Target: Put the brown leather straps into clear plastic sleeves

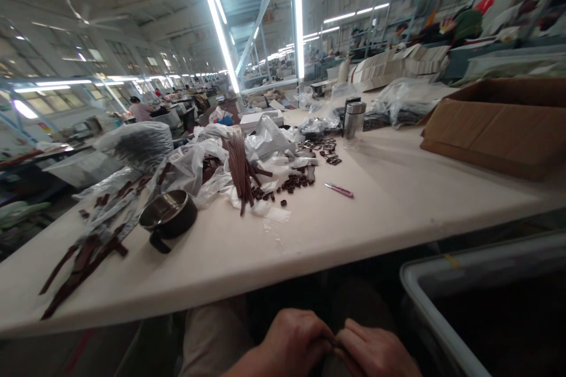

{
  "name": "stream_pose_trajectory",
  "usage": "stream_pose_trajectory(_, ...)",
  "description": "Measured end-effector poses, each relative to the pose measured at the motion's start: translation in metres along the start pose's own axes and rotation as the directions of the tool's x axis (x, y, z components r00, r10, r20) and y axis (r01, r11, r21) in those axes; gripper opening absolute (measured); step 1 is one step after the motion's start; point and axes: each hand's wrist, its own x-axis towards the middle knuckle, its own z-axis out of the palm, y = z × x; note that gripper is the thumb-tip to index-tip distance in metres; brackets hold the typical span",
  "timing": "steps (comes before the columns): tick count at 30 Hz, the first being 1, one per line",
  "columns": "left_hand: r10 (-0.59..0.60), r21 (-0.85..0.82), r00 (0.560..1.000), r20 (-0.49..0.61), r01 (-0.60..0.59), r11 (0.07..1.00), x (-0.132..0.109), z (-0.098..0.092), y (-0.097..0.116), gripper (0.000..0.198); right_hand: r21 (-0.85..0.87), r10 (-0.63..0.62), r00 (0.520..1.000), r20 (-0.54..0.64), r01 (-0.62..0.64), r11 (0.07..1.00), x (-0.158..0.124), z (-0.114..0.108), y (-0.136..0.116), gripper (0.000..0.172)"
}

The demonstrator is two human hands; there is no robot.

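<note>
Low in the head view, above my lap, my left hand [294, 339] and my right hand [375, 347] are close together with curled fingers. Both pinch a thin dark strip [335, 343], of which only a small part shows between the fingertips; the rest is hidden. On the white table beyond them lies a bunch of brown straps [239, 165], draped over plastic bags. Small brown loops [297, 181] and metal buckles [327, 147] are scattered beside it. A pink-handled cutter [339, 189] rests to their right.
A dark metal pot [170, 212] with a handle stands at the left, near more brown straps [88, 259]. A steel flask [354, 121] and a cardboard box [495, 126] are on the right. Below the table edge [247, 283], a grey bin [435, 300] stands to my right. Other people work far off.
</note>
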Motion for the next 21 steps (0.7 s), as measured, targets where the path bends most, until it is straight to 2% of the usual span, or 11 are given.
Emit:
stream_pose_trajectory(3,-0.001,-0.049,1.0,-0.01,0.0,0.999,0.015,-0.034,0.013,0.022,0.076,0.103,0.994,0.047,-0.106,0.991,0.005,-0.011,0.005,0.028)
stream_pose_trajectory(5,0.018,-0.029,0.993,-0.121,-0.022,0.999,0.038,-0.068,0.018,0.022,0.102,0.154,0.986,0.055,-0.159,0.982,0.006,-0.015,0.011,0.026)
stream_pose_trajectory(6,0.052,0.045,0.977,-0.206,-0.044,0.998,0.052,-0.087,0.018,0.02,0.112,0.173,0.983,0.054,-0.178,0.978,0.007,-0.016,0.013,0.026)
stream_pose_trajectory(8,0.08,0.188,0.923,-0.378,-0.008,0.982,0.085,-0.122,0.013,0.018,0.127,0.19,0.98,0.053,-0.195,0.973,0.006,-0.017,0.017,0.025)
stream_pose_trajectory(11,0.082,0.316,0.886,-0.456,0.075,0.946,0.131,-0.157,-0.002,0.012,0.129,0.193,0.98,0.051,-0.198,0.972,0.004,-0.015,0.018,0.026)
stream_pose_trajectory(14,0.055,0.351,0.892,-0.449,0.12,0.929,0.161,-0.169,-0.013,0.013,0.129,0.204,0.976,0.069,-0.212,0.969,0.002,-0.013,0.018,0.026)
stream_pose_trajectory(16,0.04,0.318,0.898,-0.439,0.114,0.941,0.17,-0.17,-0.014,0.012,0.155,0.23,0.97,0.079,-0.24,0.958,0.002,-0.014,0.019,0.025)
stream_pose_trajectory(19,0.018,0.231,0.903,-0.43,0.091,0.969,0.167,-0.161,-0.008,0.011,0.278,0.318,0.943,0.098,-0.332,0.901,0.007,-0.022,0.02,0.024)
stream_pose_trajectory(21,-0.004,0.147,0.912,-0.411,0.07,0.987,0.153,-0.144,-0.002,0.026,0.416,0.405,0.905,0.132,-0.422,0.806,0.013,-0.032,0.019,0.024)
